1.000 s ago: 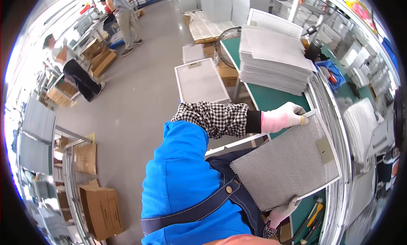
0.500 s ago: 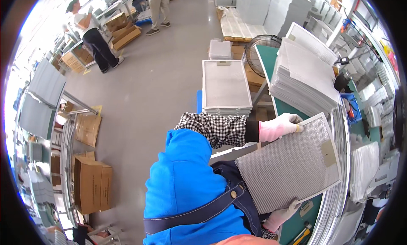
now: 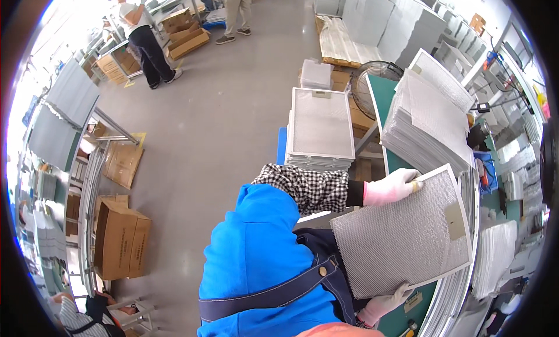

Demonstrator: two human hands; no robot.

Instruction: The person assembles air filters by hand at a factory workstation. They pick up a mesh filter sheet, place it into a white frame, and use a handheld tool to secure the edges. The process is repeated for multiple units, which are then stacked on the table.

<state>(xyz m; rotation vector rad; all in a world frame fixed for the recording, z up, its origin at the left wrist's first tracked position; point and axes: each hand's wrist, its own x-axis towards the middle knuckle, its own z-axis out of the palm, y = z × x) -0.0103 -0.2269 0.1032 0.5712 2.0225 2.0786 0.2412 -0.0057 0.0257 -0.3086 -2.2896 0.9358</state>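
Observation:
A silver metal mesh panel (image 3: 396,238) is held tilted in front of my body. A pale frame strip edges its far end, and its near edge shows raw mesh. A small grey-tan plate (image 3: 455,221) sits near the framed end. My left hand (image 3: 395,187), in a white and pink glove, grips the panel's upper edge near the corner. My right hand (image 3: 387,305), gloved the same way, holds the lower edge, with its fingers partly hidden behind the panel. A long row of stacked pale frame strips (image 3: 460,296) lies just beyond the panel.
A tall stack of mesh sheets (image 3: 428,115) leans on the green bench (image 3: 381,95). Framed mesh panels (image 3: 322,124) are piled to its left, near a black fan (image 3: 372,89). Cardboard boxes (image 3: 122,241) stand on the floor at left. Two people (image 3: 145,40) (image 3: 236,13) stand far off.
The view has shifted, so the surroundings sit lower and further right. Both hands keep their hold on the mesh panel, which is turned slightly.

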